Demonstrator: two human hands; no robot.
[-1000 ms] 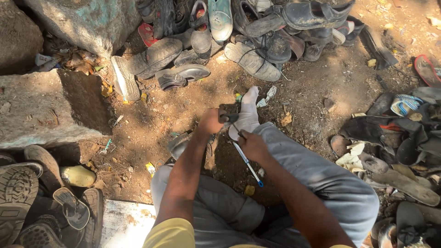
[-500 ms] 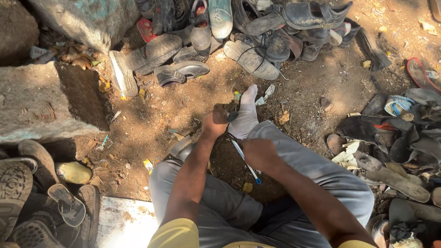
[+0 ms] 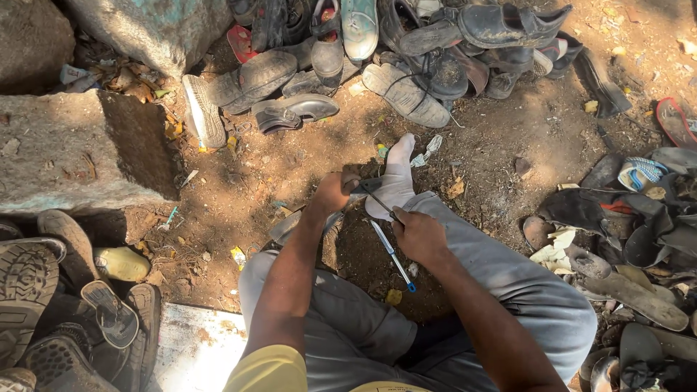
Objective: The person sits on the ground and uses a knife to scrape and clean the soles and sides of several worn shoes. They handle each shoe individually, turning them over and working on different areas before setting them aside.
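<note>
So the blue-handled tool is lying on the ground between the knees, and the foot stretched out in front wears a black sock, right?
Not quite: the head view shows the sock is white, not black. The blue-handled tool does lie on the ground between the knees.

The left hand (image 3: 332,192) and right hand (image 3: 417,232) sit close together over the ground (image 3: 254,174). A shoe piece (image 3: 367,186) lies between them, a socked foot (image 3: 396,178) just beyond, a shoe pile (image 3: 406,51) farther ahead, and a stone block (image 3: 72,149) to the left hand's left.
</note>
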